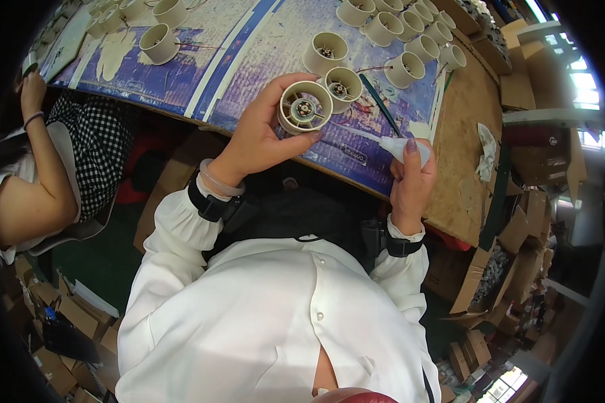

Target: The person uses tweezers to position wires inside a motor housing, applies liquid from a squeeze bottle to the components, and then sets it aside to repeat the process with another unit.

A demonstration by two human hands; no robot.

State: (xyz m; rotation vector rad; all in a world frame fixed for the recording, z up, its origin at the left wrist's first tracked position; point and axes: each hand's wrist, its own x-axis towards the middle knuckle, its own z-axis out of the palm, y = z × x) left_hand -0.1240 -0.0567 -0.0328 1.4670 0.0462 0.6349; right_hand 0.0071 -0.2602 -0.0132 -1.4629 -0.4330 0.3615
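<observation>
My left hand is closed around a cream-coloured round fan housing, its open end facing up so the spokes and small motor inside show. In my right hand is a white squeeze bottle with a long thin nozzle. The nozzle points left toward the housing, its tip close to the rim; whether it touches I cannot tell. Just behind the held housing, another housing stands on the table, and a third one is behind that. A dark green pen-like tool lies to their right.
Several more housings with thin wires crowd the back right of the worn blue-and-white table covering. One housing stands at the left. A crumpled white cloth lies at the wooden right edge. Another person's arm is at left; cardboard boxes stand right.
</observation>
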